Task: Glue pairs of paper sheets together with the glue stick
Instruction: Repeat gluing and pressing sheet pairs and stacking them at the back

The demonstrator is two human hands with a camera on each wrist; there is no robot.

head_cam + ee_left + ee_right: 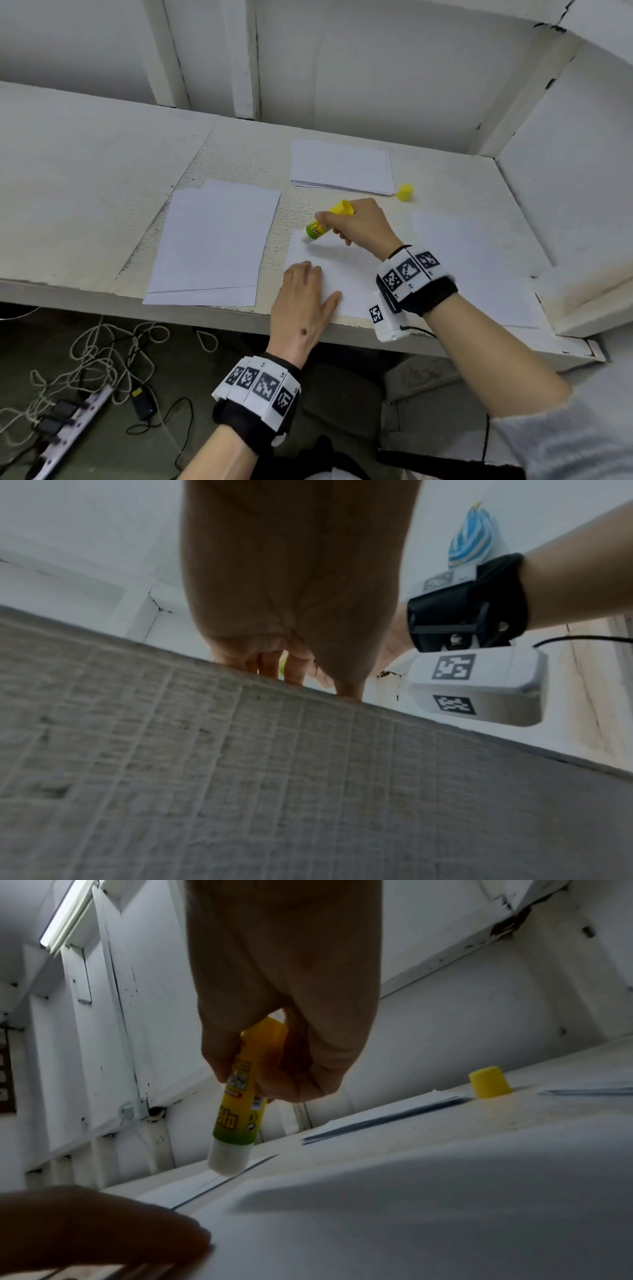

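My right hand (356, 222) grips a yellow and green glue stick (325, 221), uncapped, its white tip down at the far left corner of a white sheet (346, 270) in front of me. In the right wrist view the glue stick (240, 1104) stands tilted with its tip at the sheet's edge. My left hand (303, 294) lies flat with straight fingers on the near left part of that sheet. The yellow cap (405, 192) stands on the table beside a stack of white paper (340, 168).
Overlapping white sheets (212, 246) lie to the left and another sheet (479, 263) to the right. A wall panel rises behind and at the right of the table (85, 171). Cables and a power strip (68, 421) lie on the floor below.
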